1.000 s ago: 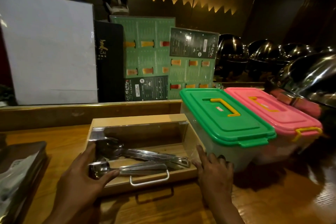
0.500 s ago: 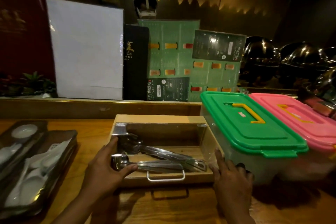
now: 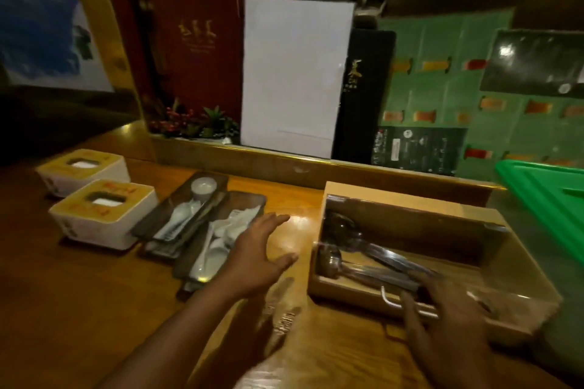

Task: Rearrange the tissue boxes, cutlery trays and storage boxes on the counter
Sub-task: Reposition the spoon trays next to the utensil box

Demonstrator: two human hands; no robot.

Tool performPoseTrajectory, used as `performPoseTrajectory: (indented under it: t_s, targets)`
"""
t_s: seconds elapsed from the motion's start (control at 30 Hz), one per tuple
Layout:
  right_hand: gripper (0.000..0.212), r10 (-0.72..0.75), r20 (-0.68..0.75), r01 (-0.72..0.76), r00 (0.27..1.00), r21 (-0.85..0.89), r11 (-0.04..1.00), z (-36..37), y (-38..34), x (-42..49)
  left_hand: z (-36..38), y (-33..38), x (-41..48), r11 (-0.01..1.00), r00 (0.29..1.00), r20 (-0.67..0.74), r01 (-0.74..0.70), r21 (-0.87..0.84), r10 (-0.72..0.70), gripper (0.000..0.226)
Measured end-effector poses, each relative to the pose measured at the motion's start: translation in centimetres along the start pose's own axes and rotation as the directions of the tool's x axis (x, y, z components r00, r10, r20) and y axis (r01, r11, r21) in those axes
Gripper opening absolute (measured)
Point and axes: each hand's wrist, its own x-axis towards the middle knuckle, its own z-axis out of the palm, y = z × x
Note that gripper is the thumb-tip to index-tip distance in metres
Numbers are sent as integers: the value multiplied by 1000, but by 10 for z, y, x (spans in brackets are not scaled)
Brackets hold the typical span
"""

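Your left hand (image 3: 252, 257) has left the wooden cutlery box (image 3: 407, 259), open, reaching toward the dark spoon tray (image 3: 221, 243); right hand (image 3: 448, 322) open, blurred, at the box's near edge.

On the wooden counter (image 3: 94, 309), two tissue boxes (image 3: 94, 218) with yellow tops stand at far left, one behind the other, beside two dark cutlery trays (image 3: 218, 230) holding white spoons. The left hand (image 3: 256, 253) is spread open, empty, over the near tray's right edge. The blurred right hand (image 3: 442, 316) lies, fingers spread, at the metal handle of a wooden box (image 3: 410, 202) containing steel ladles; a green lid (image 3: 550, 196) shows at far right.
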Motion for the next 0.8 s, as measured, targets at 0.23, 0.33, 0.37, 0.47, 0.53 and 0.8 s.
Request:
performPoseTrajectory:
  t_s: [0.23, 0.33, 0.37, 0.47, 0.53, 0.8]
  targets:
    - [36, -97, 361, 36, 928, 172, 984, 105, -122, -8, -74, -81, -4, 998, 996, -85, 34, 57, -29, 54]
    - [68, -87, 487, -8, 869, 189, 982, 149, -161, -10, -91, -117, -10, 998, 996, -77, 41, 54, -37, 55]
    - [79, -91, 513, -12, 854, 194, 981, 161, -171, -11, -93, -128, -10, 999, 997, -71, 33, 38, -31, 56]
    - [93, -82, 532, 27, 842, 110, 994, 185, -192, -15, -93, -142, -12, 999, 999, -28, 25, -30, -26, 62]
    - [84, -53, 499, 58, 865, 5, 998, 191, -199, -20, -89, -143, -15, 993, 1000, 4, 27, -115, -26, 64]
    - [63, 98, 397, -1, 913, -239, 971, 186, -186, -32, -60, -143, 0, 953, 991, 114, 103, -284, -73, 76]
